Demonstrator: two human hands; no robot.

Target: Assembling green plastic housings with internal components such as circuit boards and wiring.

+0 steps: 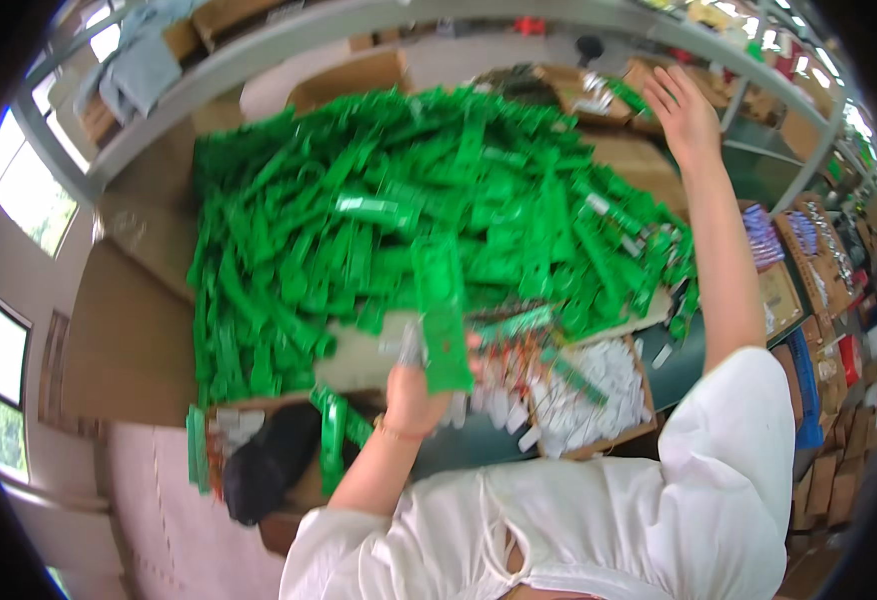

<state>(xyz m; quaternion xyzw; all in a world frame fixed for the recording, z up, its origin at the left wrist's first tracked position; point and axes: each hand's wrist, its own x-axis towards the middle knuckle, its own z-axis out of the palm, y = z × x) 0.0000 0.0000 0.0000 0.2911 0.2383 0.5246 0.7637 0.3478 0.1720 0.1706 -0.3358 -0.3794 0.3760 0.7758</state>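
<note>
The step in hand looked to be the handling of a single long green plastic casing [443, 300], held up by the left hand [416, 405] at the near edge of the heap of green casings [359, 240]. That hand was closed around the casing's lower end, the fingers mostly behind it; something greyish by the thumb was too blurred to name. The right hand [686, 120] was empty, its fingers extended and a little parted, raised beyond the heap's far right corner; whether it touched anything there could not be told.

The next move seemed to call for bringing the right hand back to the heap's near side, with the left grip kept steady, if both hands were to work on the casing.

The casing's long axis ran away from the wearer, its far end over the heap and leaning slightly left, its near end at the left hand. A broad face was turned up to the camera; blur hid which end was its front. Right of the heap's near edge lay red and orange wires [514, 362] and a carton of small white pieces [599, 400].
</note>
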